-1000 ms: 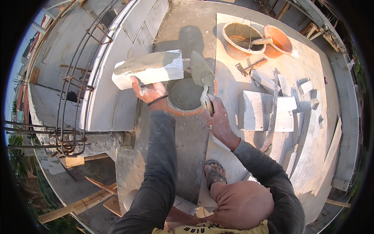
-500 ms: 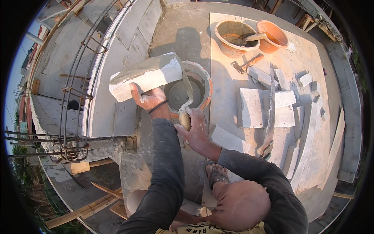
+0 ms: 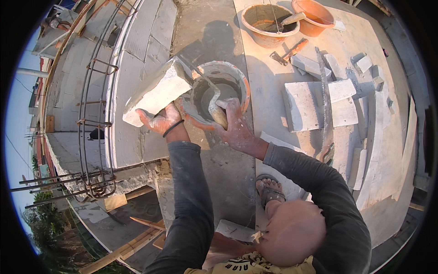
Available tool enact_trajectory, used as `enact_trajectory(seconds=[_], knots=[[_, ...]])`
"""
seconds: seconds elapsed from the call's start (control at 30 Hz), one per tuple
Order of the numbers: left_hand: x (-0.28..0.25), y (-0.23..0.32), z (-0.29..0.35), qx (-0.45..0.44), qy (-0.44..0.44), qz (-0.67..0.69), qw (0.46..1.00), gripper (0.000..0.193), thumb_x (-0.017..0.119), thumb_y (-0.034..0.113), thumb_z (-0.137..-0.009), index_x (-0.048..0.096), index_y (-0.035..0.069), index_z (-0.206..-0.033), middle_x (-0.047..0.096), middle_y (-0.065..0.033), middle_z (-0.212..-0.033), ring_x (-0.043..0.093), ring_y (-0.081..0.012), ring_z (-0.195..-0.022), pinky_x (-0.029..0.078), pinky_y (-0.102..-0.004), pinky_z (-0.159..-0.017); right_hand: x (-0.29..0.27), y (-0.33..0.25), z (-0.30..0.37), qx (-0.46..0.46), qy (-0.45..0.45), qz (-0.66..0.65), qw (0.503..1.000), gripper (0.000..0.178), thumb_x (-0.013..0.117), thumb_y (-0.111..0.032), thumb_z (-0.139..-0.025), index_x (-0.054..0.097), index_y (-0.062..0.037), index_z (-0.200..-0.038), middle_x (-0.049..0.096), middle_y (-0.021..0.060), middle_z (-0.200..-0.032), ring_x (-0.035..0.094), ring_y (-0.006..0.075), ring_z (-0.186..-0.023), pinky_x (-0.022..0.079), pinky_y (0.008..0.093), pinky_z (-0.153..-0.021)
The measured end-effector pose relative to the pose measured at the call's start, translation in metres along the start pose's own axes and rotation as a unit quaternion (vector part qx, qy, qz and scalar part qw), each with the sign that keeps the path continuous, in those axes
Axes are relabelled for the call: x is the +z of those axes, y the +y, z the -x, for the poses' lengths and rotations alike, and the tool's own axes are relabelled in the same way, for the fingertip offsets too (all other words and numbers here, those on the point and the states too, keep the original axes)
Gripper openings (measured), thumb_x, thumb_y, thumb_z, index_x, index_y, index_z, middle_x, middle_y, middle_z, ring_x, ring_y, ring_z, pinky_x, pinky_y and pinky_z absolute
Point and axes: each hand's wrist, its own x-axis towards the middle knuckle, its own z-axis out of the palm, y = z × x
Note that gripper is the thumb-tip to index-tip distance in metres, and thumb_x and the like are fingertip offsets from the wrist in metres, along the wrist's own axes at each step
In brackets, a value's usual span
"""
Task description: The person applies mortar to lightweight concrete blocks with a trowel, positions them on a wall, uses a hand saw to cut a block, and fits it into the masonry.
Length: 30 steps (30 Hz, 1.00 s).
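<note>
My left hand (image 3: pixel 160 120) is closed under a pale lightweight concrete block (image 3: pixel 159 97) and holds it up tilted, its far end raised. The mortar-coated face seen earlier is turned mostly out of sight. In my right hand (image 3: pixel 237 125) is a trowel by its wooden handle (image 3: pixel 220 117), with a bent, mortar-smeared neck. Its thin blade (image 3: pixel 195 69) appears nearly edge-on beside the block's far end; whether it touches cannot be told. Below both hands stands an orange bucket (image 3: pixel 247 93) caked with grey, with wet mortar (image 3: pixel 212 97) inside.
Left, a block wall (image 3: pixel 137 77) rises beside a rebar cage (image 3: pixel 84 105) and a floor edge with a drop. Right, a board (image 3: pixel 273 114) carries a hammer (image 3: pixel 289 52), a long saw (image 3: pixel 326 105), cut blocks (image 3: pixel 303 109), a mortar bucket (image 3: pixel 270 39) and an orange tub (image 3: pixel 315 23).
The block has tipped so its far end is higher and its mortared face turns away. My right hand has raised the trowel, swinging its blade leftward past the block's end. The view has shifted.
</note>
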Motion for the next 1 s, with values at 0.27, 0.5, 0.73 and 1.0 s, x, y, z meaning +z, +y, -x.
enact_trajectory(seconds=[0.27, 0.5, 0.73, 1.0], knots=[[0.004, 0.001, -0.004, -0.037, 0.016, -0.021, 0.999, 0.076, 0.073, 0.041, -0.084, 0.043, 0.004, -0.143, 0.047, -0.0174, -0.145, 0.041, -0.0408, -0.136, 0.029, -0.0667, -0.111, 0.066, 0.013, -0.019, -0.009, 0.056, -0.044, 0.997, 0.057, 0.064, -0.024, -0.092, 0.036, 0.0051, -0.133, 0.037, 0.0280, -0.125, 0.042, 0.0447, -0.118, 0.039, 0.0501, -0.099], [0.014, 0.015, -0.015, -0.040, 0.011, 0.005, 0.999, 0.073, 0.068, 0.045, -0.087, 0.043, 0.008, -0.144, 0.043, -0.0162, -0.149, 0.038, -0.0412, -0.137, 0.023, -0.0688, -0.111, 0.010, -0.001, 0.042, 0.028, -0.027, -0.024, 0.999, 0.053, 0.061, -0.023, -0.091, 0.039, 0.0060, -0.129, 0.040, 0.0284, -0.124, 0.048, 0.0447, -0.113, 0.043, 0.0489, -0.096], [-0.013, 0.031, -0.024, -0.038, -0.002, -0.019, 0.999, 0.073, 0.070, 0.043, -0.086, 0.043, 0.007, -0.144, 0.045, -0.0166, -0.147, 0.040, -0.0394, -0.138, 0.027, -0.0678, -0.111, -0.018, 0.107, -0.066, -0.149, -0.361, 0.299, 0.871, 0.017, 0.061, -0.013, -0.084, 0.065, -0.0012, -0.096, 0.063, 0.0207, -0.094, 0.061, 0.0363, -0.092, 0.051, 0.0462, -0.081], [-0.018, 0.038, -0.002, -0.049, 0.011, -0.054, 0.997, 0.075, 0.077, 0.038, -0.082, 0.046, 0.006, -0.141, 0.048, -0.0147, -0.144, 0.045, -0.0369, -0.133, 0.035, -0.0603, -0.112, -0.021, 0.097, -0.073, 0.010, -0.301, -0.171, 0.938, 0.014, 0.063, -0.018, -0.091, 0.068, -0.0066, -0.097, 0.065, 0.0070, -0.092, 0.067, 0.0187, -0.073, 0.057, 0.0309, -0.071]])
